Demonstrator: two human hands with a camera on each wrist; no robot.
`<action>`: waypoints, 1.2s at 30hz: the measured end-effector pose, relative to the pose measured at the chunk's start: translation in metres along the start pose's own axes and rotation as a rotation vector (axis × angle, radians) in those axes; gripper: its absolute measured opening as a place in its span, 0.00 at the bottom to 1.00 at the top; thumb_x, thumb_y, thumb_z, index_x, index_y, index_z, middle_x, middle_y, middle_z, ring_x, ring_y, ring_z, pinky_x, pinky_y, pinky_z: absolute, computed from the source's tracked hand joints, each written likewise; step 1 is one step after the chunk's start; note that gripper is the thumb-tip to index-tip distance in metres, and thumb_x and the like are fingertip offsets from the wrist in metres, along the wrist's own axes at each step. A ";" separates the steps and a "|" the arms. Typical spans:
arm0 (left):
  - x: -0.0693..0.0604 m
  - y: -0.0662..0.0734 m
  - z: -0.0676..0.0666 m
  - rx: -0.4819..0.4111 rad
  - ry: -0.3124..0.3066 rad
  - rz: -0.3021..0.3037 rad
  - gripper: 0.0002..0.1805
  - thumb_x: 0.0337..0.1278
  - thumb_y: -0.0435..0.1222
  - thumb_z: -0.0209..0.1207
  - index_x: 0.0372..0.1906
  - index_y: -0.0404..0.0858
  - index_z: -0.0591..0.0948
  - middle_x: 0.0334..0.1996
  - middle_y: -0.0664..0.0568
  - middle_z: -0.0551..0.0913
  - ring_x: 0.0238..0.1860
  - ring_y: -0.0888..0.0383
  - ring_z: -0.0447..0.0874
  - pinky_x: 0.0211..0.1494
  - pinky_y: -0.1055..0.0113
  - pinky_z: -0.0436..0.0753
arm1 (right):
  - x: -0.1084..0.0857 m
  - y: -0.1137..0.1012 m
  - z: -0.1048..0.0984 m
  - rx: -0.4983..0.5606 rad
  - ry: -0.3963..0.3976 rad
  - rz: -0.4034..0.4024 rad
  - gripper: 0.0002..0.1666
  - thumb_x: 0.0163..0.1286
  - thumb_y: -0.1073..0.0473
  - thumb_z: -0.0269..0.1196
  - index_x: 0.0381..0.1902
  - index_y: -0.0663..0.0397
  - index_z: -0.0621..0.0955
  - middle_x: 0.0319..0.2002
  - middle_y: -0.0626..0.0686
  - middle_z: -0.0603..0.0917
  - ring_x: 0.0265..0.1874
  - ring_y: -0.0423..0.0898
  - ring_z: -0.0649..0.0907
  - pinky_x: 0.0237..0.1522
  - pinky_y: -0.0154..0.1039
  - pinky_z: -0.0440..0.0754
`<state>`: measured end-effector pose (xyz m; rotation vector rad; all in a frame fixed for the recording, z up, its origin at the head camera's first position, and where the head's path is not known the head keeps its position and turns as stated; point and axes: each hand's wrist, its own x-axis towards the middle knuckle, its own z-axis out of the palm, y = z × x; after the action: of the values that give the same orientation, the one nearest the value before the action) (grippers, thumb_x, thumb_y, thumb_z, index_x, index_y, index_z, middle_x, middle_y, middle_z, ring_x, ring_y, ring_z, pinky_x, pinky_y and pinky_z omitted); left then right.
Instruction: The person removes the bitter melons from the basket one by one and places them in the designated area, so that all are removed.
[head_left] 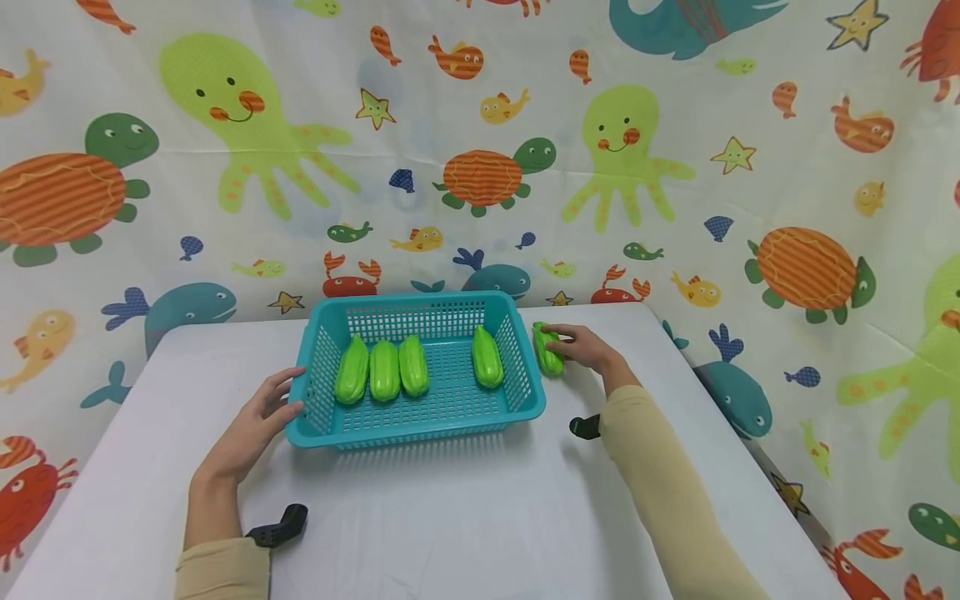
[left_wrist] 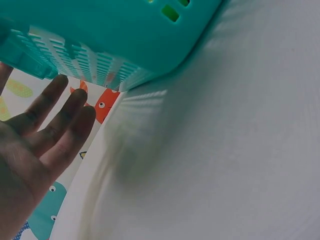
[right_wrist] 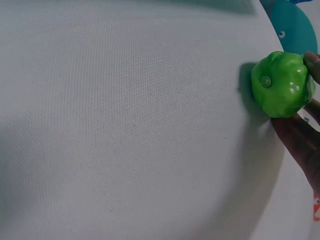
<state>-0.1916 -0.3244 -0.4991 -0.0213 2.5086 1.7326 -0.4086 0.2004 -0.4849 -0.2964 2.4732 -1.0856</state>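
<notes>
A turquoise basket point(head_left: 420, 433) with slotted walls stands on the white table. Three glossy green gourds point(head_left: 385, 371) lie side by side in its left half, and a single green gourd point(head_left: 487, 358) lies toward its right end. Outside the right wall, my right hand point(head_left: 585, 346) grips another green gourd point(right_wrist: 280, 85), thumb on one side and fingers on the other. That gourd is on or just over the table; I cannot tell which. My left hand point(head_left: 255, 425) is at the basket's left rim, its fingers loosely extended in the left wrist view.
White table point(head_left: 465, 517) surface spreads in front of the basket and to both sides. Behind the table hangs a curtain point(head_left: 420, 167) printed with sea animals. Black wrist devices point(head_left: 281, 527) are worn on both forearms.
</notes>
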 end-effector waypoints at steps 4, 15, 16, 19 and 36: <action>0.000 0.000 0.000 0.000 -0.002 -0.001 0.36 0.70 0.50 0.52 0.77 0.58 0.51 0.76 0.33 0.46 0.73 0.28 0.41 0.61 0.22 0.52 | -0.001 -0.001 -0.001 0.007 -0.015 0.022 0.33 0.72 0.47 0.59 0.73 0.37 0.66 0.74 0.58 0.59 0.68 0.61 0.67 0.65 0.55 0.71; -0.001 0.001 0.000 0.007 0.002 -0.004 0.36 0.70 0.51 0.52 0.77 0.57 0.51 0.75 0.32 0.46 0.73 0.28 0.43 0.62 0.24 0.54 | -0.005 -0.033 -0.021 -0.024 0.101 -0.104 0.34 0.73 0.47 0.58 0.74 0.47 0.65 0.73 0.57 0.62 0.68 0.60 0.68 0.64 0.59 0.70; -0.001 0.002 0.000 0.011 0.003 -0.006 0.36 0.70 0.51 0.52 0.77 0.58 0.51 0.75 0.32 0.45 0.73 0.28 0.43 0.62 0.24 0.54 | -0.005 -0.040 -0.023 -0.013 0.125 -0.113 0.35 0.73 0.46 0.59 0.73 0.47 0.65 0.72 0.57 0.64 0.68 0.60 0.68 0.64 0.59 0.70; 0.000 0.002 0.000 0.011 0.003 -0.009 0.36 0.70 0.51 0.51 0.77 0.58 0.50 0.76 0.32 0.45 0.73 0.28 0.42 0.62 0.24 0.54 | -0.008 -0.065 -0.026 0.084 0.189 -0.124 0.35 0.71 0.46 0.60 0.72 0.49 0.66 0.70 0.57 0.67 0.67 0.58 0.70 0.65 0.56 0.70; 0.001 0.001 -0.001 0.005 0.000 -0.004 0.36 0.70 0.51 0.52 0.77 0.57 0.50 0.76 0.33 0.45 0.74 0.28 0.41 0.62 0.23 0.53 | -0.016 -0.177 0.015 0.210 0.162 -0.254 0.34 0.67 0.46 0.65 0.69 0.44 0.71 0.68 0.52 0.71 0.66 0.51 0.70 0.63 0.52 0.73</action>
<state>-0.1925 -0.3252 -0.4979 -0.0260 2.5115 1.7253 -0.3831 0.0771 -0.3581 -0.4851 2.4799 -1.5158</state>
